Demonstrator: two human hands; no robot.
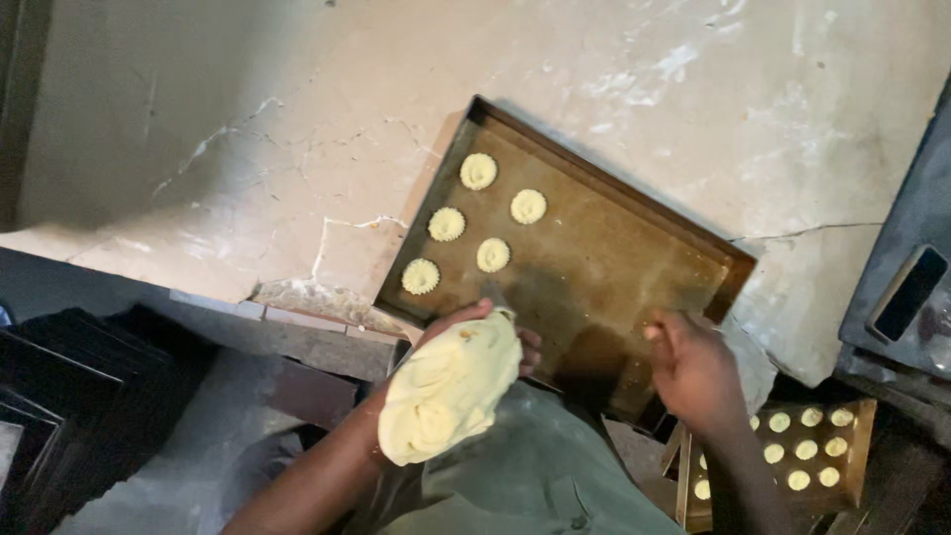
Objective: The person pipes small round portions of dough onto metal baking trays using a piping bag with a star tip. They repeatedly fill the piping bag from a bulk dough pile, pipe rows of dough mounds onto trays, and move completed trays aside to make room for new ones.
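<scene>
A dough-filled piping bag (451, 386) is gripped by the closed fingers of the left hand (495, 332), its long axis slanting from the bulging end near the body up to the nozzle, which is held just over the near part of the baking tray (634, 267) lying on the table (248, 149). Five piped cookies (475, 226) are seen just beyond the nozzle, toward the tray's far left corner, while the bare stretch lies to the right. The tray's near rim is clasped by the curled fingers of the right hand (693, 367), which is well apart from the nozzle.
</scene>
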